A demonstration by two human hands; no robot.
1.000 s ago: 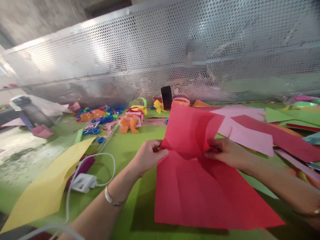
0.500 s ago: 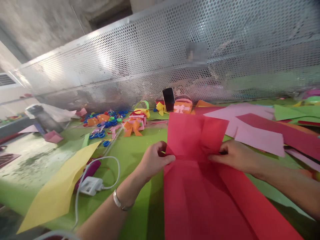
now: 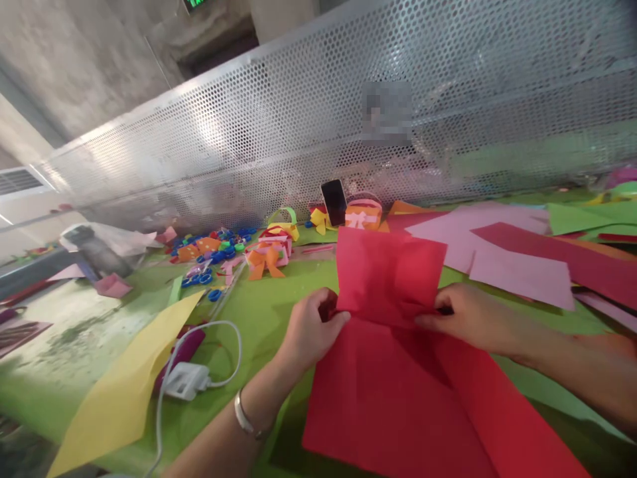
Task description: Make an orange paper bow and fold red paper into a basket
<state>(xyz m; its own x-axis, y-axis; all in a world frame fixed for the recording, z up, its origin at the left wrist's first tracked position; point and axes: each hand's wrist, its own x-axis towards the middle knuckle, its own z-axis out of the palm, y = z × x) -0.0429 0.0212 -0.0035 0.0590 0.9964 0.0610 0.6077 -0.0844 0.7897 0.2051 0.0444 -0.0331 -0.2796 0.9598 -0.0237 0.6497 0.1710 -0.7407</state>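
A large sheet of red paper [image 3: 393, 392] lies in front of me with its far end bent upward along a crosswise crease. My left hand [image 3: 316, 325] pinches the left end of that crease between thumb and fingers. At the crease's right end, my right hand [image 3: 460, 315] grips the paper the same way, the thumb lying on the near side. Lengthwise folds run down the sheet, and its right part rises as a slanted flap. Fingers behind the paper are partly hidden.
Left of me lie a yellow sheet [image 3: 129, 385] and a white charger [image 3: 186, 380] with its cable. Scissors [image 3: 203, 279], paper baskets [image 3: 269, 255] and a phone [image 3: 334, 201] stand farther back. Pink sheets [image 3: 522, 275] cover the right side. A perforated metal panel [image 3: 298, 126] borders the table.
The raised far end of the red paper is narrower at its right edge. The near left part has swung outward to the left, its bottom edge now showing. Both hands keep their grip.
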